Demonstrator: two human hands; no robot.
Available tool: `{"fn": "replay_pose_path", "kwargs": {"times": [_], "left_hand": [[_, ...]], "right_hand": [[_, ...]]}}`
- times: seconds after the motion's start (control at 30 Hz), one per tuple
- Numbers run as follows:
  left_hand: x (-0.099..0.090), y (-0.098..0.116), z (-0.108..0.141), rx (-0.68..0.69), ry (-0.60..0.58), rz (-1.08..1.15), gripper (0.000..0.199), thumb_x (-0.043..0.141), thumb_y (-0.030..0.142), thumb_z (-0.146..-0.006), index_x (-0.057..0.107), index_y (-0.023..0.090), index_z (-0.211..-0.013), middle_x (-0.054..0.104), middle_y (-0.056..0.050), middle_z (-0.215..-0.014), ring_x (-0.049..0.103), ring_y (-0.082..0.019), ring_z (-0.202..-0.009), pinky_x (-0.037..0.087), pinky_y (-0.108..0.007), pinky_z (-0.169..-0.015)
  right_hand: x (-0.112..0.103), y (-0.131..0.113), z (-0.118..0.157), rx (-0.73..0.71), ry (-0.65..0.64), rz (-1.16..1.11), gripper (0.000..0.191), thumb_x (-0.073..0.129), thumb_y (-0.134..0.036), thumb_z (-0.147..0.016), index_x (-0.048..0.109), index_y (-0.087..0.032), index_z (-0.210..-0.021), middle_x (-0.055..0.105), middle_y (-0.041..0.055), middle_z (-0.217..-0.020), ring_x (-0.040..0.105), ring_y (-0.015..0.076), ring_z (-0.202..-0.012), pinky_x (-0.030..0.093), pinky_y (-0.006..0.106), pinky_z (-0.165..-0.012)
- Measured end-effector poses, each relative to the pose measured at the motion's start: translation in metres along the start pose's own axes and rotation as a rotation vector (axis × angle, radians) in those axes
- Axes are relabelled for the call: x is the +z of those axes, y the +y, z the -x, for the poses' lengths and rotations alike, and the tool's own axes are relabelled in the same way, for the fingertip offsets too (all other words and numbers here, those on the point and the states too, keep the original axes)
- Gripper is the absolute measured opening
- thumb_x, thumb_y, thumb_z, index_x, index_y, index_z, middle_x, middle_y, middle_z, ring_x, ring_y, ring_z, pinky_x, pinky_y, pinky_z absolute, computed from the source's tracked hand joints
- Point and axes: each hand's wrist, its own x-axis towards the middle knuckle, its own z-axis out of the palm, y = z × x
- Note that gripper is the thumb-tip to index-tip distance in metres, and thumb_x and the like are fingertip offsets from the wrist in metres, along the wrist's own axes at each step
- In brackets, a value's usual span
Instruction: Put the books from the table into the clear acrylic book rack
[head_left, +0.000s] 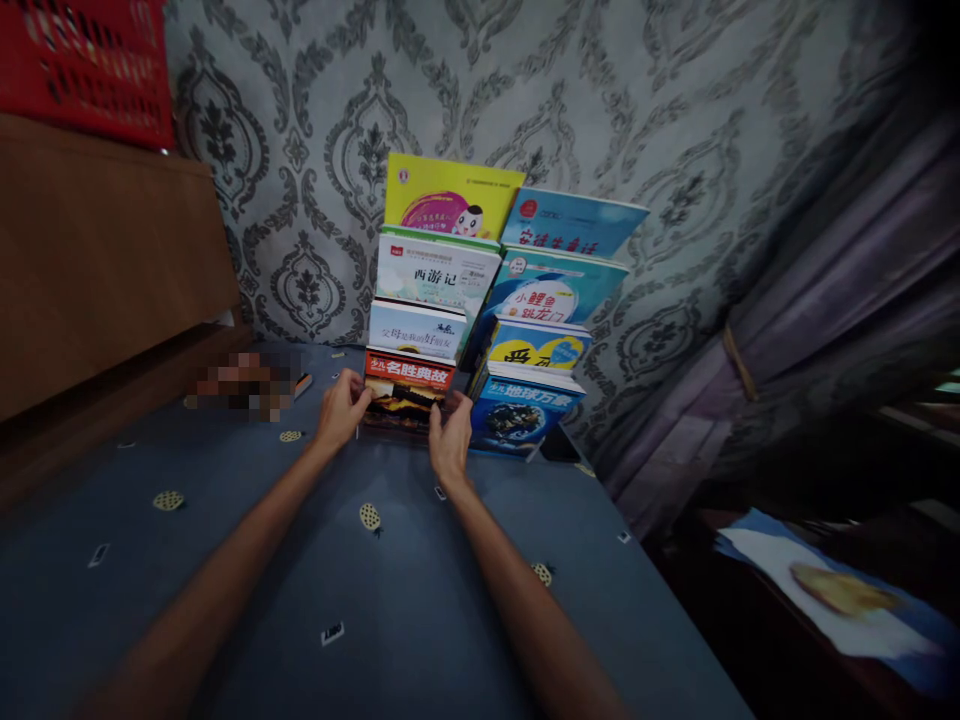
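Two rows of upright books stand against the wall, shorter ones in front. At the front of the left row is a red and dark book (405, 392). My left hand (343, 408) grips its left edge, and my right hand (451, 436) is at its right edge, fingers curled round it. Behind it stand a pale blue book (417, 330), a white-green book (439, 272) and a tall yellow book (454, 195). The right row has a blue book with a globe (517, 415) in front, close to my right hand, with several taller blue books behind.
The books rest on a blue cloth-covered table (277, 590). A wooden cabinet (105, 260) with a red basket (90, 70) is at the left. A blurred item (247, 385) lies near it. A purple curtain (690, 400) hangs at the right.
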Motion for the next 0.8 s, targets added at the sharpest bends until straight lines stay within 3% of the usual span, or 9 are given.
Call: {"fn": "replay_pose_path", "kwargs": {"times": [0.17, 0.33, 0.47, 0.57, 0.7, 0.8], "left_hand": [[0.0, 0.0, 0.001, -0.01, -0.001, -0.028, 0.014, 0.057, 0.033, -0.084, 0.051, 0.023, -0.091, 0.06, 0.003, -0.071, 0.057, -0.016, -0.066, 0.041, -0.028, -0.064], [0.0, 0.0, 0.001, -0.024, -0.004, -0.061, 0.013, 0.057, 0.03, -0.084, 0.052, 0.022, -0.093, 0.061, 0.003, -0.073, 0.059, -0.017, -0.067, 0.042, -0.028, -0.065], [0.0, -0.001, 0.002, -0.026, -0.01, -0.06, 0.012, 0.056, 0.03, -0.085, 0.052, 0.022, -0.093, 0.06, 0.003, -0.071, 0.058, -0.017, -0.066, 0.042, -0.028, -0.065], [-0.001, -0.002, 0.003, -0.009, -0.021, -0.034, 0.014, 0.056, 0.032, -0.085, 0.053, 0.022, -0.093, 0.06, 0.003, -0.073, 0.058, -0.016, -0.066, 0.042, -0.027, -0.064], [-0.008, -0.008, 0.0, 0.026, -0.083, -0.004, 0.017, 0.049, 0.036, -0.089, 0.054, 0.021, -0.094, 0.064, 0.0, -0.078, 0.06, -0.016, -0.07, 0.045, -0.026, -0.064], [-0.023, -0.02, -0.002, -0.034, -0.07, -0.218, 0.024, 0.038, 0.034, -0.095, 0.056, 0.019, -0.094, 0.068, -0.007, -0.088, 0.065, -0.021, -0.083, 0.051, -0.031, -0.076]], "right_hand": [[0.001, -0.005, 0.002, -0.016, 0.048, 0.018, 0.034, 0.047, -0.036, -0.092, 0.043, -0.02, -0.122, 0.058, 0.0141, -0.113, 0.058, 0.0264, -0.107, 0.049, 0.044, -0.095], [-0.002, -0.015, 0.006, -0.047, 0.123, 0.069, 0.02, 0.047, -0.034, -0.092, 0.048, -0.021, -0.107, 0.058, 0.0108, -0.101, 0.057, 0.0249, -0.095, 0.049, 0.041, -0.089], [-0.005, -0.027, 0.009, -0.115, -0.062, 0.011, 0.014, 0.044, -0.033, -0.096, 0.054, -0.023, -0.095, 0.063, 0.0049, -0.085, 0.061, 0.0204, -0.079, 0.051, 0.033, -0.077], [-0.004, -0.032, 0.012, -0.142, -0.235, -0.023, 0.023, 0.044, -0.032, -0.096, 0.061, -0.021, -0.107, 0.068, 0.005, -0.085, 0.065, 0.0198, -0.076, 0.051, 0.031, -0.075], [0.0, -0.029, 0.015, -0.119, -0.289, -0.029, 0.035, 0.044, -0.032, -0.095, 0.061, -0.016, -0.121, 0.072, 0.0081, -0.093, 0.067, 0.0206, -0.077, 0.053, 0.032, -0.076], [0.001, -0.026, 0.015, -0.117, -0.285, -0.041, 0.037, 0.044, -0.033, -0.095, 0.06, -0.017, -0.125, 0.073, 0.0085, -0.096, 0.067, 0.0205, -0.078, 0.053, 0.032, -0.077]]}}
